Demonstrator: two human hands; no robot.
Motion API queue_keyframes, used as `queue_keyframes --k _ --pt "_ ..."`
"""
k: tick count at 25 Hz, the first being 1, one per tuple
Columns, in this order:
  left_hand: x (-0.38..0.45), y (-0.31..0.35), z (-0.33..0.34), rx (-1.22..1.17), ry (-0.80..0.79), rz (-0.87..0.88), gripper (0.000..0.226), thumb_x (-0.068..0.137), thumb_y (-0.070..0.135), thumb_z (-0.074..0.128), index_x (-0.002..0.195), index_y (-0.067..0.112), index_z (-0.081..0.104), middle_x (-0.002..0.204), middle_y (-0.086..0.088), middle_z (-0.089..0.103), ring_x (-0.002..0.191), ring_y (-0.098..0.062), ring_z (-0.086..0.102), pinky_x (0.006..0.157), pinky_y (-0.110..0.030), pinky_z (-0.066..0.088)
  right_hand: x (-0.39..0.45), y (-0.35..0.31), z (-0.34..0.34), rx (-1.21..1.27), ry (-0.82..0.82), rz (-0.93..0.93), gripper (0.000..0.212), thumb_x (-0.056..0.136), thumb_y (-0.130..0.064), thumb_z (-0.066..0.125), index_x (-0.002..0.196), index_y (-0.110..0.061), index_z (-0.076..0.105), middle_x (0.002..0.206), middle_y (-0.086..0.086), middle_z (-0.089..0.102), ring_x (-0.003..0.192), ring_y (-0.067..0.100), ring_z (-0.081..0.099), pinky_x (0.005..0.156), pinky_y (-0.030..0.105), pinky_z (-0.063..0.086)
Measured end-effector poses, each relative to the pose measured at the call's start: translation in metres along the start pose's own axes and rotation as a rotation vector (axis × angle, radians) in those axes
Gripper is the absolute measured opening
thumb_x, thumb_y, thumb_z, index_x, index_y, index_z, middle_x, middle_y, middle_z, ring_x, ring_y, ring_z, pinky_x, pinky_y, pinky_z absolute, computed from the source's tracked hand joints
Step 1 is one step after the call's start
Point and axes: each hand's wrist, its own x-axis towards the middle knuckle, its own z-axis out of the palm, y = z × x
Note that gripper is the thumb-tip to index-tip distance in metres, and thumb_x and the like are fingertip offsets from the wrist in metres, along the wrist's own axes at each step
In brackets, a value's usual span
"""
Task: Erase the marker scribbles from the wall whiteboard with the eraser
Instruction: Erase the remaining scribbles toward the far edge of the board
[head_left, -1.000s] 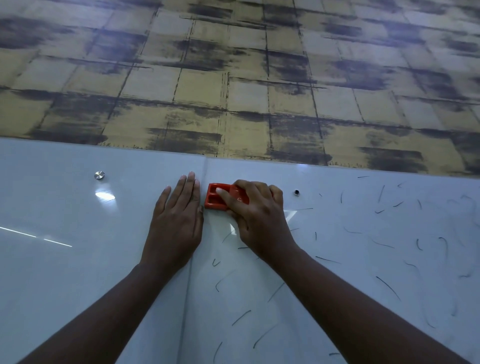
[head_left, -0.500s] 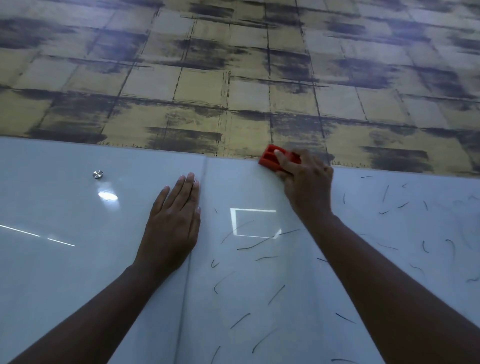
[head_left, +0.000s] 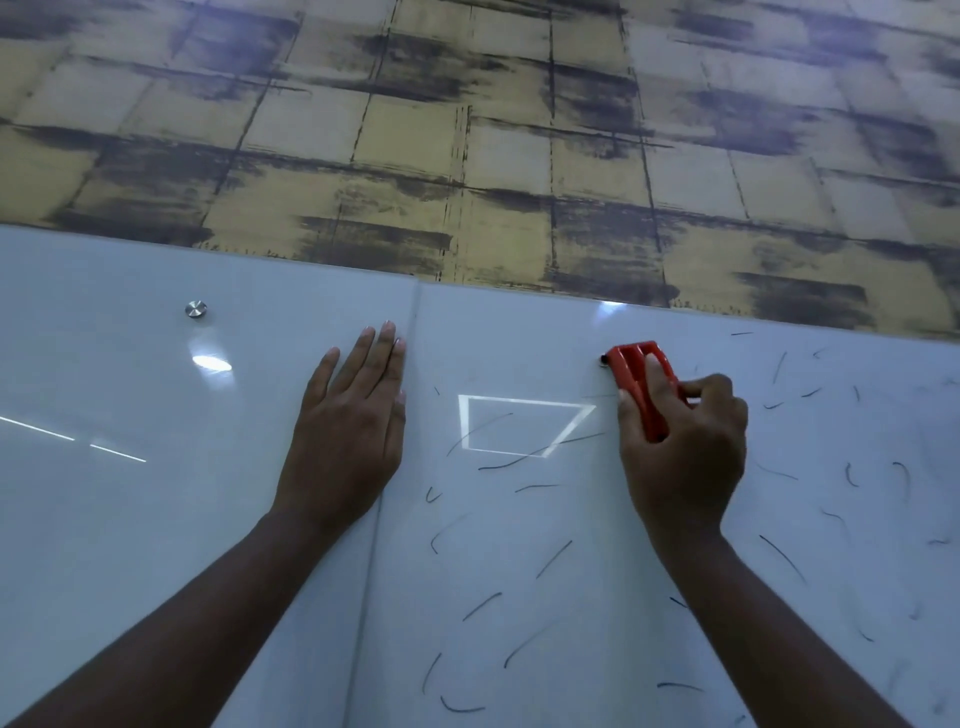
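Head view | right hand (head_left: 680, 441) gripped the red eraser (head_left: 640, 389) high on the whiteboard (head_left: 519, 597) | left hand (head_left: 349, 423) lay flat, fingers straight | risk: hurried strokes could skip the scattered scribbles (head_left: 553, 558) below

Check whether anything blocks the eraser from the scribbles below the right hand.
Nothing visible does. The right hand grips the red eraser on the whiteboard; the scribbles lie on bare board. The left hand rests flat beside them.
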Motion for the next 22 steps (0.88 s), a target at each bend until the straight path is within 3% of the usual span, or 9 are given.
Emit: queue_keyframes --k 4,7,11,16,22 --pt "-0.001 0.001 0.001 0.034 0.026 0.001 0.062 0.109 0.027 0.021 0.161 0.000 0.038 0.170 -0.015 0.032 0.160 -0.030 0.030 0.130 -0.055 0.027 -0.032 -0.018 -0.005 0.052 -0.016 -0.033 0.049 0.090 -0.035 0.075 0.133 -0.014 0.069 0.098 0.009 0.053 0.086 0.019 0.043 0.068 0.038 0.054" --pt "-0.001 0.003 0.001 0.043 0.015 -0.006 0.061 0.109 0.027 0.021 0.162 0.001 0.037 0.171 -0.014 0.030 0.161 -0.030 0.028 0.130 -0.055 0.026 -0.031 -0.044 0.001 0.090 -0.066 -0.067 0.048 0.090 -0.034 0.076 0.134 -0.014 0.069 0.098 0.010 0.055 0.086 0.024 0.049 0.069 0.042 0.055" --pt "-0.002 0.004 0.000 0.024 0.001 -0.026 0.060 0.110 0.029 0.023 0.162 0.001 0.037 0.171 -0.016 0.031 0.161 -0.031 0.027 0.131 -0.055 0.025 -0.029 -0.088 0.009 0.133 -0.150 -0.057 0.053 0.092 -0.036 0.073 0.140 -0.015 0.064 0.113 0.013 0.060 0.096 0.027 0.055 0.081 0.045 0.058" --pt "-0.007 0.001 -0.002 -0.049 -0.025 -0.037 0.058 0.111 0.030 0.032 0.162 0.003 0.036 0.171 -0.014 0.029 0.161 -0.028 0.023 0.133 -0.052 0.020 -0.067 -0.124 0.008 0.158 -0.209 -0.281 0.056 0.096 -0.044 0.063 0.145 -0.015 0.059 0.114 0.012 0.061 0.096 0.026 0.057 0.078 0.039 0.058" --pt "-0.013 0.000 -0.005 -0.041 -0.021 -0.024 0.062 0.110 0.034 0.024 0.162 0.004 0.037 0.171 -0.014 0.030 0.161 -0.028 0.024 0.132 -0.051 0.021 -0.083 -0.094 -0.003 0.137 -0.216 -0.509 0.052 0.095 -0.046 0.063 0.140 -0.019 0.063 0.104 0.011 0.061 0.088 0.026 0.055 0.070 0.039 0.050"
